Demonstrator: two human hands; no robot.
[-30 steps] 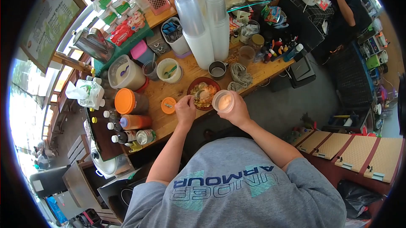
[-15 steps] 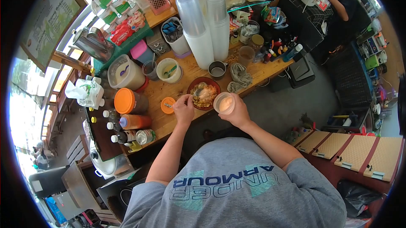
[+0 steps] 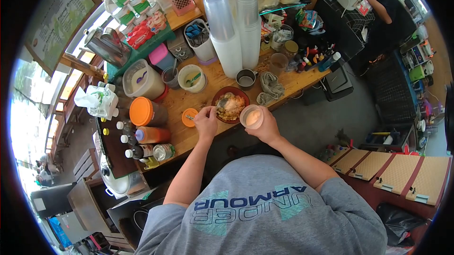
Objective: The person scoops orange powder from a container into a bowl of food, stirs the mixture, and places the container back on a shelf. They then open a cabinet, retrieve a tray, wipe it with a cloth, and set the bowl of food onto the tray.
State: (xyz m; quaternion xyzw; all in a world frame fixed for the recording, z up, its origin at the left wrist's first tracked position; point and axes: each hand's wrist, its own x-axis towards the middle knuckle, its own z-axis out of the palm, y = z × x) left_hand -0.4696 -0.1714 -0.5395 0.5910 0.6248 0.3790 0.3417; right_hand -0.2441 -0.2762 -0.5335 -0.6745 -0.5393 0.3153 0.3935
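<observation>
A dark red-brown plate [image 3: 246, 95] of mixed food with a pale orange sauce on top sits near the counter's front edge. At its left rim, my left hand [image 3: 206, 121] is closed on a metal spoon [image 3: 190, 117]; the handle end sticks out to the left, and the spoon's other end is over the food. My right hand [image 3: 266, 129] grips a clear plastic cup [image 3: 251, 117], tilted towards me, with pale orange sauce inside. The cup is beside the plate's lower right rim. An orange lid [image 3: 187, 123] lies on the wood left of my left hand.
Behind the plate stand a metal cup [image 3: 245, 79], a crumpled cloth [image 3: 271, 89] and tall stacks of plastic cups [image 3: 227, 51]. Tubs [image 3: 193, 78], an orange-lidded jar [image 3: 142, 111] and bottles [image 3: 153, 135] stand on the left. Another person's arm [image 3: 379, 9] shows at far right.
The view has shifted slightly, so the counter things appear a little lower and further right. Both hands keep their hold on the spoon and cup, almost still.
</observation>
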